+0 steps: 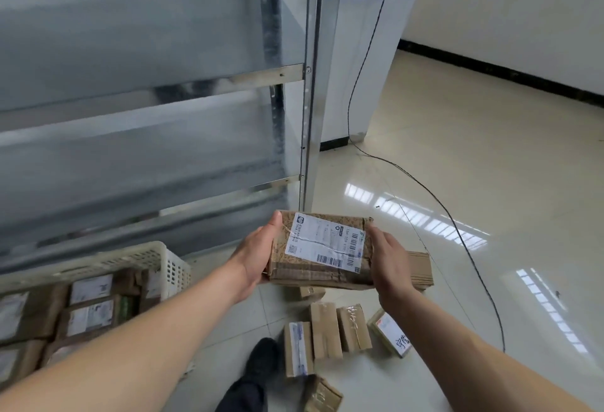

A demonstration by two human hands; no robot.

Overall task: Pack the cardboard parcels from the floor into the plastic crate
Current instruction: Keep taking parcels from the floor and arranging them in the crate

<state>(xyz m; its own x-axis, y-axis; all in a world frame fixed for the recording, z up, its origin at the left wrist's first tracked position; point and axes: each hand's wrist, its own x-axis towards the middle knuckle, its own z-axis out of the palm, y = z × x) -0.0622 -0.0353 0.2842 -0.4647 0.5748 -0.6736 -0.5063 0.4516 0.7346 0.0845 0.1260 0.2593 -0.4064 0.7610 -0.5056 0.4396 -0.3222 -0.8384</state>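
A flat cardboard parcel [322, 249] with a white shipping label is held in the air above the floor. My left hand [256, 256] grips its left end, thumb on top. My right hand [390, 263] grips its right end. The white plastic crate [170, 264] stands at the lower left and holds several labelled parcels [90, 312]. Several small cardboard parcels [327, 330] lie on the tiled floor below the held one, and another brown box [421, 269] lies behind my right hand.
A metal shelving rack [307, 117] rises behind the crate. A thin black cable [457, 225] runs across the glossy floor on the right. My dark shoe and trouser leg [258, 366] stand beside the floor parcels.
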